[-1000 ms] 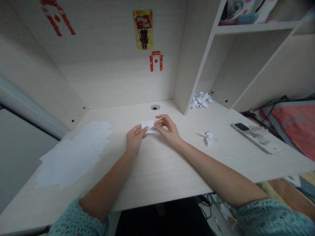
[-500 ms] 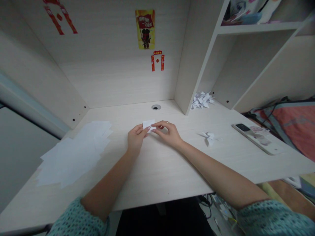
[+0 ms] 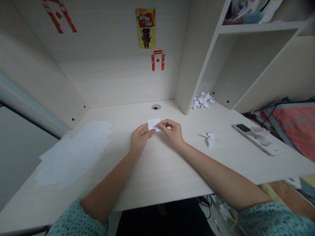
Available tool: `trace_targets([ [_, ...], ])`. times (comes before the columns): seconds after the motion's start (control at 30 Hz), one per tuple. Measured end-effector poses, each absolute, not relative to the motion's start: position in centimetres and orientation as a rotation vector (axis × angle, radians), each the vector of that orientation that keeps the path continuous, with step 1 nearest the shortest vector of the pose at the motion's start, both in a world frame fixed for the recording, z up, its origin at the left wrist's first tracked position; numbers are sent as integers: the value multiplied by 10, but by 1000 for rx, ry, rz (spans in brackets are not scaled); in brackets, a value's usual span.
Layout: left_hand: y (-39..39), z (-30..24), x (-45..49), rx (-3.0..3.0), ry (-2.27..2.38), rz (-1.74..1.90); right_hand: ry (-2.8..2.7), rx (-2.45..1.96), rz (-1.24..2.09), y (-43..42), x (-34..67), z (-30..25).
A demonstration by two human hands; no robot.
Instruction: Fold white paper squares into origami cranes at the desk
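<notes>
A small folded white paper [image 3: 153, 124] is held just above the desk [image 3: 157, 170] between both hands. My left hand [image 3: 139, 138] pinches its left lower edge with the fingers closed. From the right, my right hand [image 3: 173, 132] pinches the other edge, fingers curled together. A finished white paper crane [image 3: 208, 137] lies on the desk to the right of my right hand.
Several loose white paper sheets [image 3: 73, 152] are spread over the left of the desk. A pile of folded white cranes [image 3: 201, 100] sits in the shelf nook. A phone [image 3: 257, 138] lies at the right. A cable hole [image 3: 156, 107] is at the back.
Both hands have shifted slightly right with the paper. The right fingers, spread a second ago, have closed onto the paper's right edge.
</notes>
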State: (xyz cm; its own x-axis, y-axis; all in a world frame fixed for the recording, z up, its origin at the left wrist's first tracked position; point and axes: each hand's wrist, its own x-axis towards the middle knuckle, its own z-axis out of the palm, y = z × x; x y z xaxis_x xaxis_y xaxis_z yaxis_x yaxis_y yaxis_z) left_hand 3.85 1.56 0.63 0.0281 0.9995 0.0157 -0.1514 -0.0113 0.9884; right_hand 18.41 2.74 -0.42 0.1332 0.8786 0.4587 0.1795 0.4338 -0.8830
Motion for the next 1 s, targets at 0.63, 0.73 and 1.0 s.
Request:
trace_targets([
  [0.63, 11, 16, 37, 1199, 1049, 1458, -1314, -902, 909, 31, 180, -7],
  [0.73, 12, 15, 37, 1252, 1091, 1502, -1282, -904, 922, 29, 179, -4],
  [1.0, 18, 6, 34, 1173, 1102, 1460, -1231, -896, 941, 30, 179, -6],
])
